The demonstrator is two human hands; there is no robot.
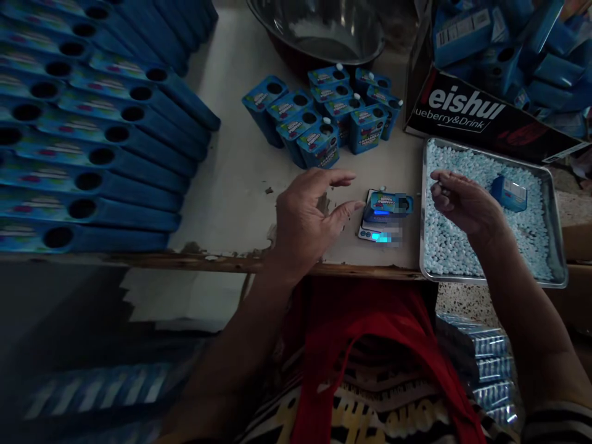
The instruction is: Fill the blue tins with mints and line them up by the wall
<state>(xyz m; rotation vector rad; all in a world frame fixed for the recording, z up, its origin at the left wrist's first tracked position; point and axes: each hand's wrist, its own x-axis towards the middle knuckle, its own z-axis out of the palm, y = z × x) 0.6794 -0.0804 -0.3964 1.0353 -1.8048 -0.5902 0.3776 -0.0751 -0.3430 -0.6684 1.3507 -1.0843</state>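
My left hand (314, 213) hovers over the table, empty, with thumb and fingers apart. Just right of it, a small blue candy box (388, 203) rests on a digital scale (370, 234) with a lit display. My right hand (465, 203) is above the left part of a metal tray (423, 246), its fingers drawn together around a few small pale candies, partly hidden. Pale blue and white candies (481, 246) fill the tray. Another blue box (509, 192) lies on top of them.
Several filled-looking blue boxes (319, 145) stand behind the scale, near a large metal bowl (324, 46). Rows of blue boxes with dark round openings (87, 182) cover the table's left side. A black carton (467, 111) of blue boxes stands behind the tray.
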